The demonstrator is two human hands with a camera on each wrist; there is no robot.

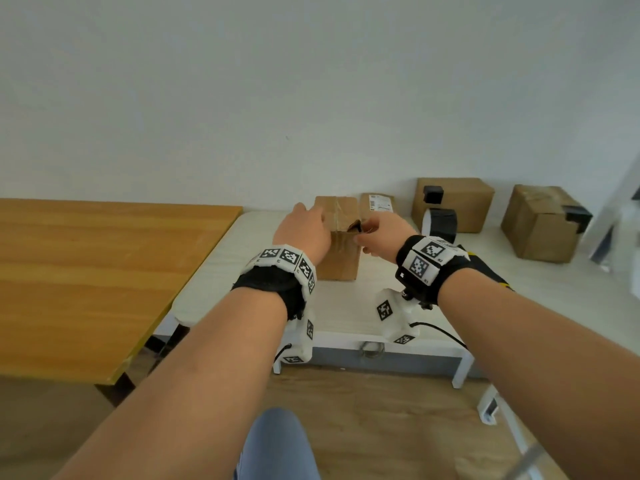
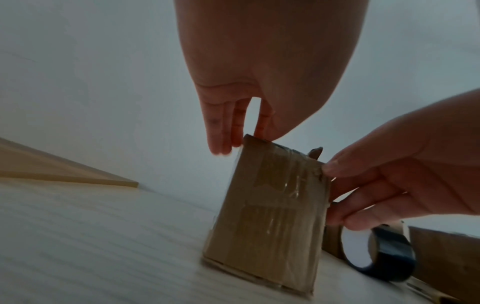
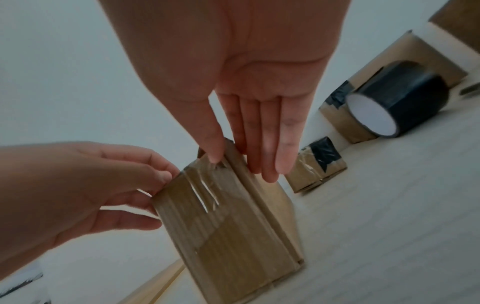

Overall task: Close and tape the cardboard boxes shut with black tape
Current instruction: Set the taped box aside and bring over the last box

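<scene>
A small upright cardboard box (image 1: 338, 251) with clear tape over its seam stands on the white table (image 1: 346, 317). My left hand (image 1: 306, 223) grips its top left edge, with the fingers (image 2: 221, 131) running down the left side. My right hand (image 1: 367, 233) pinches the box's top right corner, where a small dark flap tip (image 1: 356, 226) sticks up; the thumb (image 3: 214, 148) lies on the near face and the fingers (image 3: 270, 156) on the right side. A roll of black tape (image 1: 440, 223) stands on edge to the right, untouched.
Behind the roll sits a larger box (image 1: 460, 202) with a patch of black tape, and another taped box (image 1: 543, 225) stands at the far right. A labelled carton (image 1: 378, 202) lies behind the small box. A wooden table (image 1: 86, 271) adjoins on the left.
</scene>
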